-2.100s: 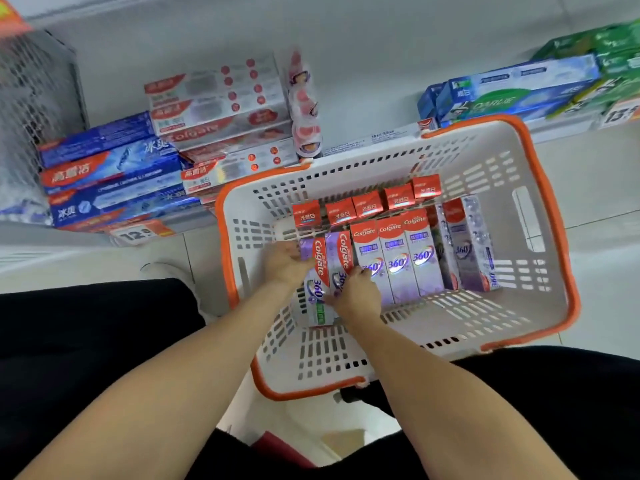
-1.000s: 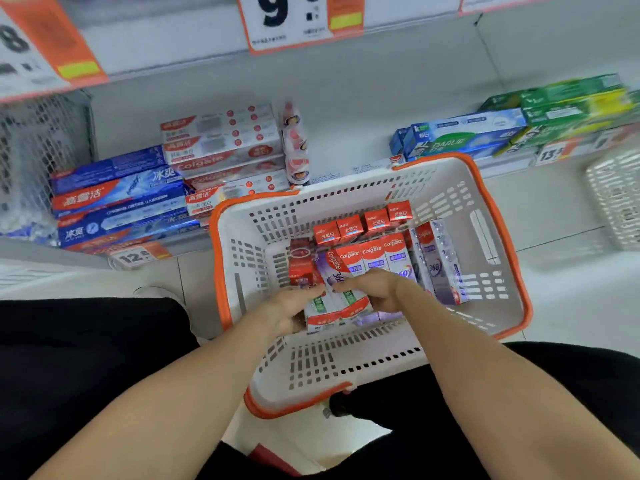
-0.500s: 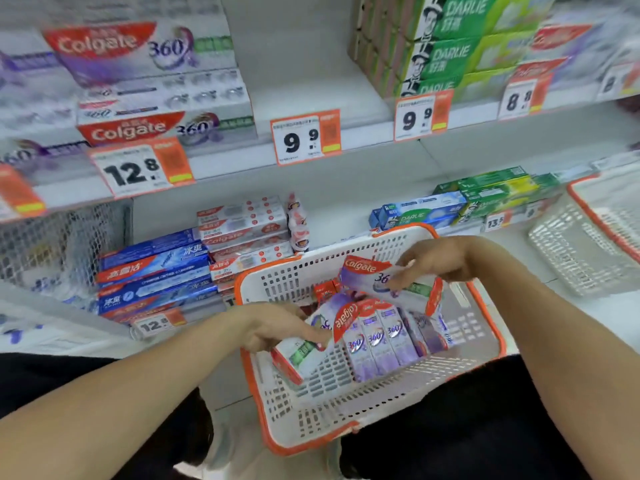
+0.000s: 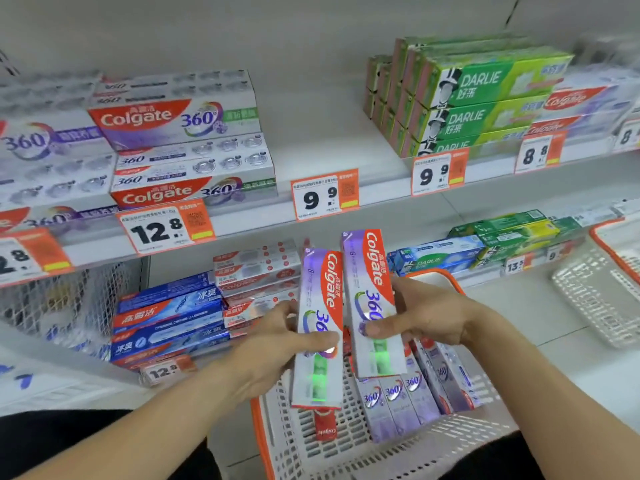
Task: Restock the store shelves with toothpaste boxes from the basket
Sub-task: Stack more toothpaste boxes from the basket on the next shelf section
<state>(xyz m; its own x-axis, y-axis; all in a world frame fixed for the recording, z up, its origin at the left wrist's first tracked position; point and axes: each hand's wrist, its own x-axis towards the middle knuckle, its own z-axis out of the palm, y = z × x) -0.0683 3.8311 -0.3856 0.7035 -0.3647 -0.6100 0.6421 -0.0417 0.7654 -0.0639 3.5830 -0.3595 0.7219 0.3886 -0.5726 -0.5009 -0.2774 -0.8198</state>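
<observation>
The person holds one Colgate 360 toothpaste box in each hand above the white basket. The left hand grips the left box at mid-length, thumb across the printed face and fingers curled behind. The right hand grips the right box the same way, thumb on the front near the "360" mark. Both boxes stand nearly upright, long axes pointing up and away toward the shelving, almost parallel and just beside each other; whether their edges touch cannot be told. The matching stock lies on the upper shelf, above and to the left of both hands, stacked flat with long axes running along the shelf edge. Each held box therefore appears to need turning from upright to level before it can seat on that stack. The left hand is the nearer to it. More purple boxes remain leaning in the basket under the right forearm. The far fingers of both hands are hidden behind the boxes, the basket's near rim is cut off by the frame edge, and motion blur smears the smaller print on the shelf labels.
</observation>
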